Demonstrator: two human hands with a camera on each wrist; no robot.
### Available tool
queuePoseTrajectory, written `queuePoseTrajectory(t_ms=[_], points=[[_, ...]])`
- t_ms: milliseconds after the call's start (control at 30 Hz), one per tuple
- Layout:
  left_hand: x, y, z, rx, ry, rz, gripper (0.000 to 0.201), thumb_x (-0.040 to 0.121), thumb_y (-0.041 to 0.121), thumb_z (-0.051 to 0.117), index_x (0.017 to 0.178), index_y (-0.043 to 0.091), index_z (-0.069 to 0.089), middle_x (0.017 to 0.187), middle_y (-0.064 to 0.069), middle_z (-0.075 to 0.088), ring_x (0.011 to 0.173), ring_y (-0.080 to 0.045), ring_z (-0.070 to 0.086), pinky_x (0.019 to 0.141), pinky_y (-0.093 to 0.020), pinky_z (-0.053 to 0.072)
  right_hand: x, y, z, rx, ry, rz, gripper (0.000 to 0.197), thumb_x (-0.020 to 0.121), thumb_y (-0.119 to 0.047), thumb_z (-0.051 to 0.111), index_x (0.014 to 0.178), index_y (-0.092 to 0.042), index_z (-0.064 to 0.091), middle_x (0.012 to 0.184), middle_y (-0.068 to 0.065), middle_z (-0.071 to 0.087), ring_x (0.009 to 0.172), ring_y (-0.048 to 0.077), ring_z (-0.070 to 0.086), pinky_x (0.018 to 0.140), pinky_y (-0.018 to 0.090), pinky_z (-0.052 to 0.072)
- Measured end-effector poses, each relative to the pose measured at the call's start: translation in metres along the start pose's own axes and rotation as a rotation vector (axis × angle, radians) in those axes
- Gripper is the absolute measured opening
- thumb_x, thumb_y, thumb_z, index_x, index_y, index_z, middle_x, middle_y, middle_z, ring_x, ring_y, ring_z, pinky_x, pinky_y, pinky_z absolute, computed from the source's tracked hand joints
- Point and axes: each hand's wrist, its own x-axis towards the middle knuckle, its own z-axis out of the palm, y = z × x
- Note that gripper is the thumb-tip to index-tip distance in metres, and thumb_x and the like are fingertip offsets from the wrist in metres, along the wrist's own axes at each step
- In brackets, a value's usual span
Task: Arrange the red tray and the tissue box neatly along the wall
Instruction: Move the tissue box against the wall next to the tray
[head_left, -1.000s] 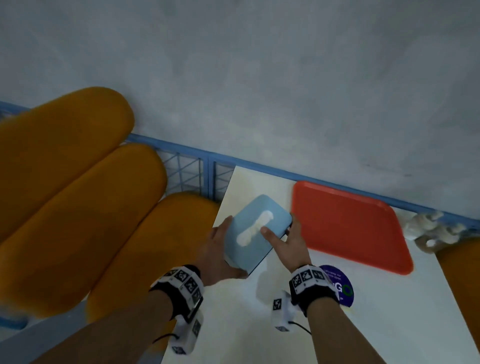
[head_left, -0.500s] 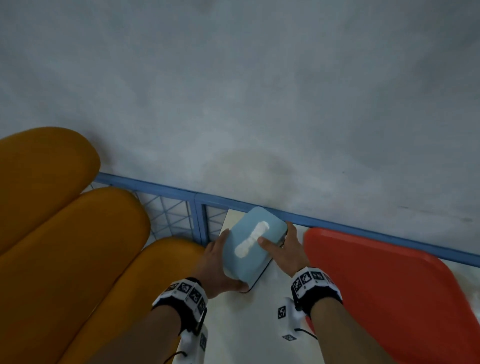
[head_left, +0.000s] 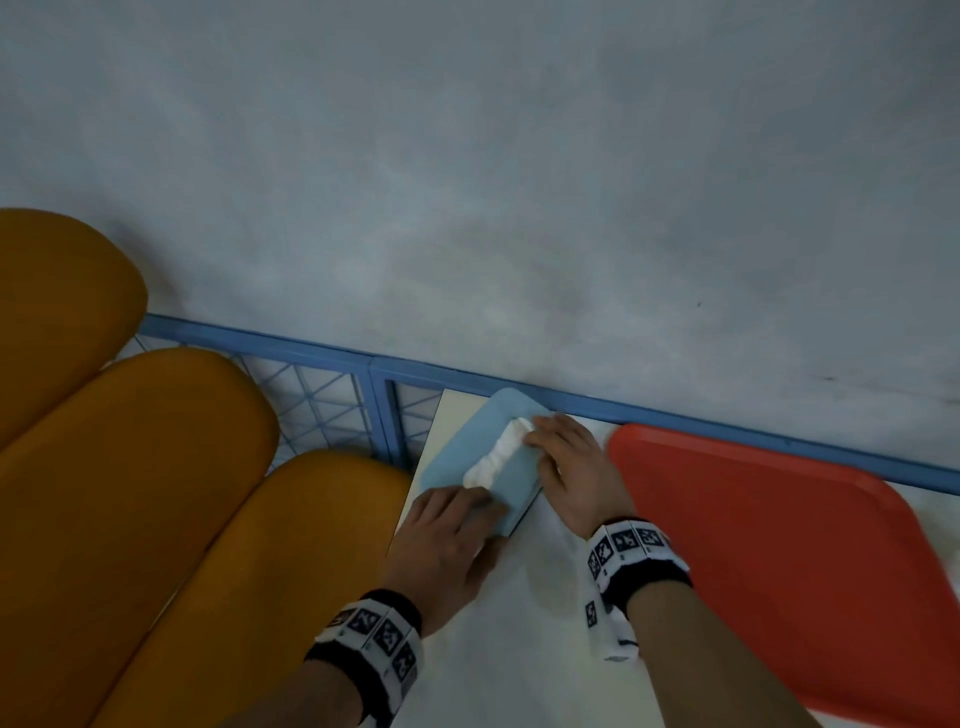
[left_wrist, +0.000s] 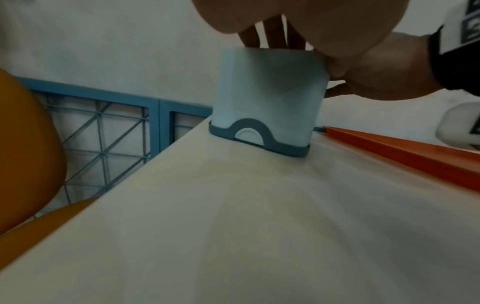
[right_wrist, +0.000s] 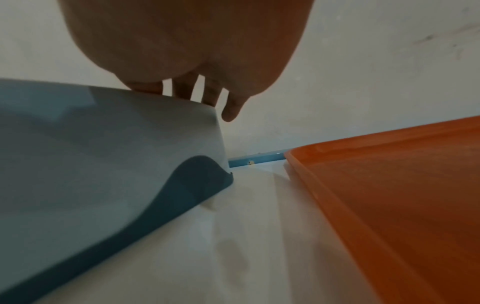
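Note:
The light blue tissue box (head_left: 462, 452) with a white tissue in its top slot stands on the white table (head_left: 519, 654), angled, its far end by the blue rail at the wall. My left hand (head_left: 447, 535) holds its near end, fingers (left_wrist: 272, 33) on top, thumb at the end face. My right hand (head_left: 571, 473) rests straight fingers (right_wrist: 187, 90) on the far top edge. The red tray (head_left: 779, 561) lies flat just right of the box, its far edge along the rail. The box's dark base (left_wrist: 259, 142) (right_wrist: 182, 195) sits on the table beside the tray rim (left_wrist: 402, 152) (right_wrist: 337, 195).
A blue rail (head_left: 311, 345) with mesh panels runs along the grey wall (head_left: 519, 182). Orange rounded cushions (head_left: 156, 467) fill the left side below the table's left edge. A narrow gap of table shows between box and tray (right_wrist: 259, 185).
The tissue box went from held above the table to standing at the far left corner by the rail. Both hands shifted on top of it, and the tray looms closer.

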Motion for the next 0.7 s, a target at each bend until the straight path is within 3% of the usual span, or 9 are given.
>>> queuePoseTrajectory(t_ms=[133,233,300,433,533,600,700], points=[[0.003,-0.012,-0.007,0.015,-0.024,0.029,0.030,0.097,0.039,0.045,0.123,0.030,0.055,0.124,0.005,0.059,0.116,-0.017,0.049,0.103,-0.034,0.041,-0.015,-0.009,0.002,-0.121,0.042,0.082,0.040,0.097,-0.038,0.030,0.128,-0.028,0.052,0.146,-0.003,0.046,0.137,0.022,0.032,0.108,0.047,0.037],[0.016,-0.042,-0.016,-0.064,-0.002,-0.084,0.036,0.097,0.035,0.038,0.125,0.022,0.055,0.132,-0.002,0.058,0.126,-0.019,0.046,0.107,-0.041,0.043,-0.035,-0.029,0.011,-0.249,0.139,0.194,0.039,0.099,-0.045,0.033,0.131,-0.031,0.050,0.143,-0.003,0.047,0.126,0.026,0.039,0.100,0.048,0.041],[0.029,-0.062,-0.019,-0.117,0.022,-0.122,0.040,0.095,0.035,0.040,0.125,0.015,0.058,0.133,-0.007,0.059,0.129,-0.019,0.046,0.109,-0.041,0.043,-0.044,-0.035,0.017,-0.251,0.147,0.192,0.039,0.100,-0.043,0.034,0.135,-0.031,0.047,0.143,-0.002,0.046,0.123,0.028,0.039,0.100,0.046,0.042],[0.053,-0.083,-0.024,-0.099,-0.070,-0.105,0.036,0.095,0.024,0.057,0.129,0.015,0.058,0.138,-0.005,0.056,0.134,-0.020,0.044,0.111,-0.039,0.040,-0.031,-0.023,0.015,-0.165,0.113,0.192,0.039,0.101,-0.035,0.037,0.139,-0.030,0.044,0.147,0.000,0.042,0.131,0.029,0.031,0.100,0.046,0.046],[0.074,-0.087,-0.026,-0.095,-0.103,-0.126,0.036,0.095,0.019,0.058,0.130,0.014,0.058,0.140,-0.006,0.055,0.136,-0.020,0.043,0.114,-0.039,0.036,-0.014,-0.013,0.007,-0.107,0.029,0.210,0.038,0.101,-0.033,0.039,0.139,-0.033,0.043,0.152,-0.001,0.035,0.139,0.030,0.024,0.104,0.045,0.041],[0.086,-0.088,-0.026,-0.084,-0.117,-0.144,0.035,0.094,0.017,0.059,0.129,0.012,0.059,0.140,-0.007,0.055,0.135,-0.021,0.045,0.115,-0.037,0.033,-0.005,-0.010,-0.001,-0.117,-0.001,0.209,0.037,0.101,-0.034,0.039,0.137,-0.034,0.045,0.151,0.001,0.036,0.135,0.031,0.029,0.102,0.045,0.042],[0.097,-0.091,-0.026,-0.088,-0.130,-0.144,0.034,0.092,0.014,0.062,0.126,0.011,0.062,0.139,-0.009,0.056,0.133,-0.024,0.047,0.114,-0.044,0.037,0.002,-0.008,-0.008,-0.142,-0.041,0.218,0.036,0.100,-0.036,0.038,0.135,-0.036,0.045,0.148,0.000,0.037,0.127,0.032,0.035,0.098,0.044,0.043]])
